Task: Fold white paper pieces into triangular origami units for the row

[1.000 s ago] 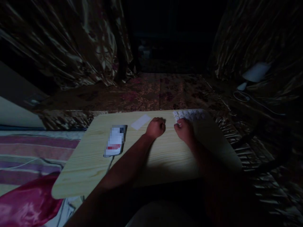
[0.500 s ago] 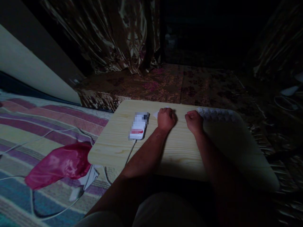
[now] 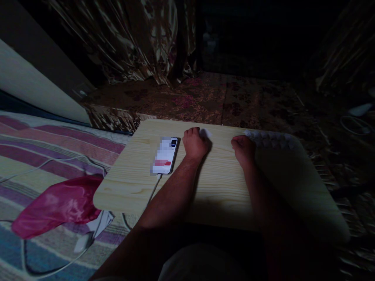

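Observation:
On the light wooden table, my left hand is closed, its fingers curled down near the far edge. A small white piece, too dim to name, shows right beside its thumb side; I cannot tell whether the fingers grip it. My right hand is also closed, thumb against the fingers, and anything inside is hidden. Just beyond and to the right of it lies a row of white, bumpy pieces. A lit phone with a cable plugged in lies left of my left hand.
A striped bedspread covers the left side, with a shiny pink bag, a white cable and a white adapter on it. Patterned curtains hang beyond a cloth-covered ledge. The right side is very dark.
The view has shifted slightly. My left hand has moved a little left, and the white piece now shows at its right side. My right hand has turned slightly and stays closed.

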